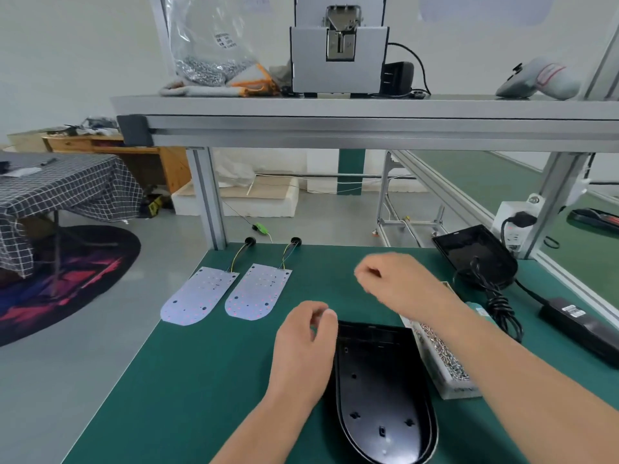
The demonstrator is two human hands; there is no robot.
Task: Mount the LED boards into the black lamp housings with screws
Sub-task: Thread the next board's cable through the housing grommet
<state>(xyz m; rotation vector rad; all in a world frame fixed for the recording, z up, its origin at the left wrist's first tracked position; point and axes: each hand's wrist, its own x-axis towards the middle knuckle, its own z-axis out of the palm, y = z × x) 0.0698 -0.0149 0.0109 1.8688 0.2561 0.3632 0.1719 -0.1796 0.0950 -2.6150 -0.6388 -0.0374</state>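
Left of and beyond the black oval plastic lamp housing [378, 380], two white round-ended LED boards [256, 293] are laid lengthwise, nearer the left hand [303, 349], whose grip is released; the grip of the blurred right hand [398, 283] cannot be told.

Two white LED boards [197, 296] flat side by side; black lamp housing [378, 396] hollow-up nearer, screws [442, 356] just right.

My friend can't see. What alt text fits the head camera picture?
Two bare hands, left hand and right hand, hover with curled fingers by an empty black lamp housing on a green bench. Two white LED boards lie side by side further left, and a tray of screws sits right of the housing.
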